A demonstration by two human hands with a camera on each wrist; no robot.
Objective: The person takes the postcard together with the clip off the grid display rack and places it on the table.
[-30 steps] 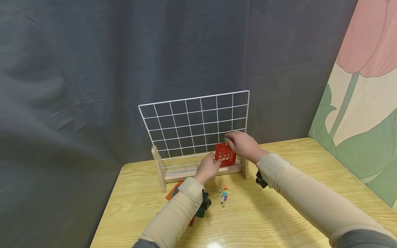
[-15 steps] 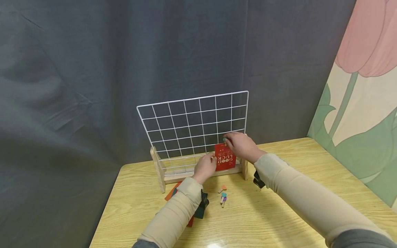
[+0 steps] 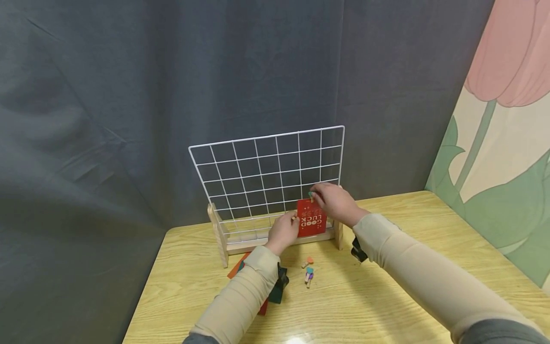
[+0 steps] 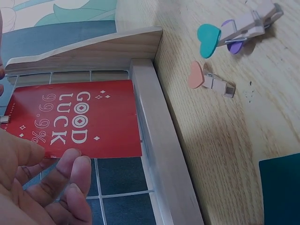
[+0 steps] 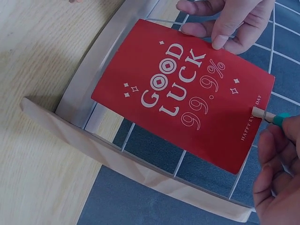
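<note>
A red card [image 3: 312, 219] printed "GOOD LUCK 99.9%" lies against the white wire grid [image 3: 268, 177], its lettering upside down in the head view. My left hand [image 3: 283, 232] pinches the card's left edge, the thumb in front at the rim in the right wrist view. At the card's upper edge, my right hand [image 3: 337, 200] pinches a small wooden clothespin [image 5: 259, 113] with a teal top. The clothespin's tip overlaps the card's printed face; its far end is hidden by the fingers.
A wooden stand [image 3: 219, 239] supports the grid. On the table in front lie an orange heart clothespin [image 4: 213, 83], a teal heart clothespin [image 4: 209, 40] and a purple one [image 4: 236, 46]. Dark green [image 3: 275, 294], orange [image 3: 236, 265] and red cards lie beneath the left forearm.
My left hand has slid slightly down and left, uncovering more of the card's lettering. The card sits a little lower. My right hand stays at its upper edge with the clothespin.
</note>
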